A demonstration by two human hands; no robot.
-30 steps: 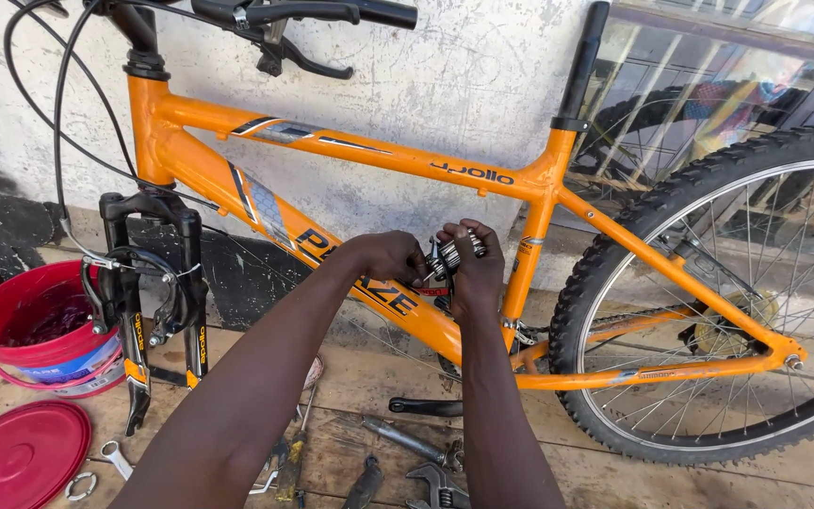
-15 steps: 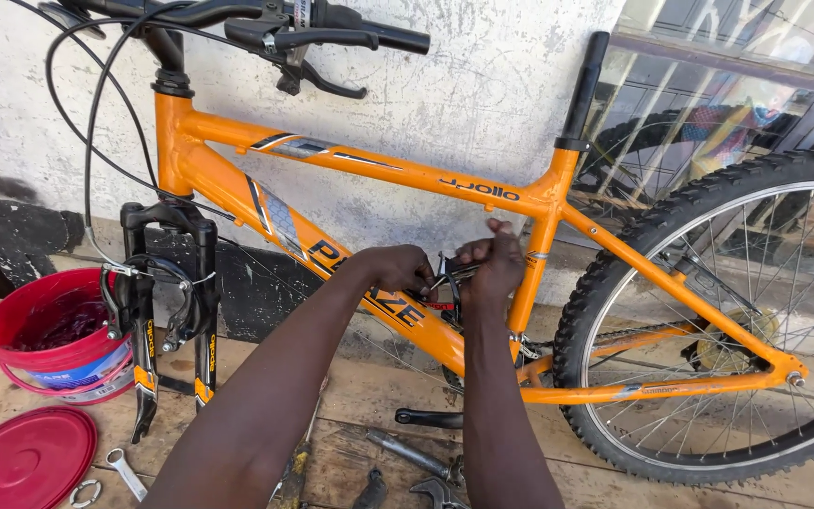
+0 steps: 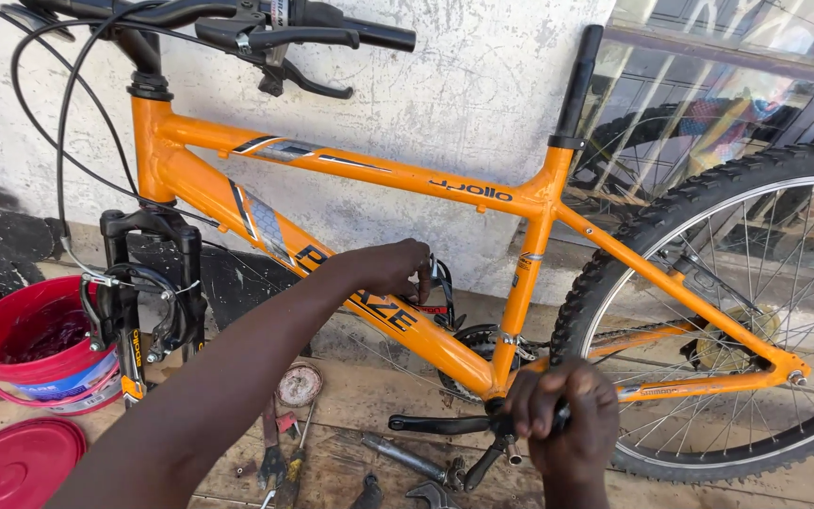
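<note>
The orange bicycle frame [image 3: 350, 170] stands against a rough white wall [image 3: 482, 104], its down tube carrying a long black-lettered decal that runs diagonally beneath the left hand [image 3: 393, 267]; a smaller dark decal sits on the top tube near the seat tube, and a silver-and-black flash nearer the head tube. The left hand is curled shut over the down tube, its fingers touching a black derailleur mechanism [image 3: 442, 287] (with a small red label on it) just behind the tube; whether it grips that part or only the tube, I cannot tell. The right hand [image 3: 572, 419] is closed in a fist around a dark tool or fitting at the bottom bracket, just beside the black crank arm [image 3: 435, 424], which points left and level.

At the lower left a red bucket [image 3: 25, 353] with a blue-and-white label band stands on the plank floor [image 3: 350, 386], touching the suspension fork [image 3: 129, 311]; its round red lid [image 3: 16, 462] lies flat in front of it. Hand tools [image 3: 280, 452] lie scattered on the boards between the lid and the crank; the rear wheel [image 3: 756, 320] fills the right edge, and open floor remains only in a narrow strip under the down tube.
</note>
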